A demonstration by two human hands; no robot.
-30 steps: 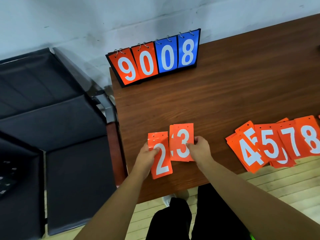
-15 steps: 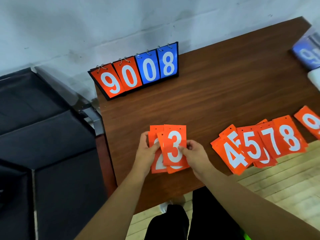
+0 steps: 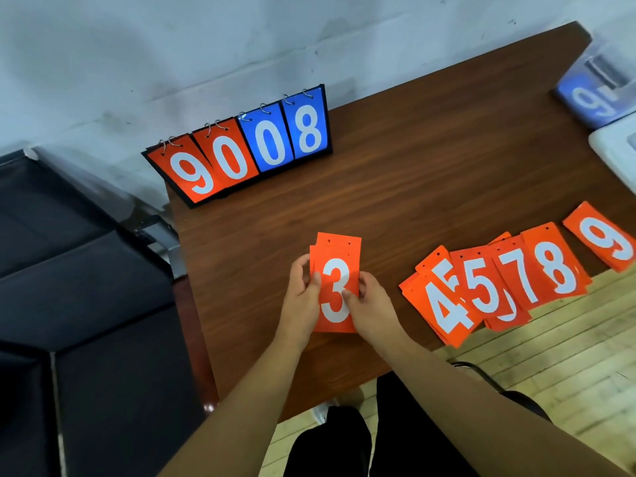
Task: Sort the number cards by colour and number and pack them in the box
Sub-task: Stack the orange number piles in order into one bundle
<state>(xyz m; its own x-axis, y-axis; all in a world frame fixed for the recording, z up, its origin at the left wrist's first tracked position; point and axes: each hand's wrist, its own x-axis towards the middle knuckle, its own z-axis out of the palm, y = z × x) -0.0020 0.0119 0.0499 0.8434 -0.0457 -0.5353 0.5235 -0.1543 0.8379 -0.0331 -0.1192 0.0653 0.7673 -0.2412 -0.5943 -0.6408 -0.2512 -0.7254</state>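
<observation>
The thin orange number cards point(image 3: 339, 259) topped by a white 3 are held over the brown wooden table point(image 3: 413, 187), pinched at both long sides by the left hand point(image 3: 300, 299) and right hand point(image 3: 374, 313). Light, stiff, slippery sheets are expected, so the edges should be squeezed squarely.

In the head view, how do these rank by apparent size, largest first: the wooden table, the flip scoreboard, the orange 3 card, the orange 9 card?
1. wooden table
2. flip scoreboard
3. orange 3 card and orange 9 card: they look about the same size, so I leave them unranked.
</observation>
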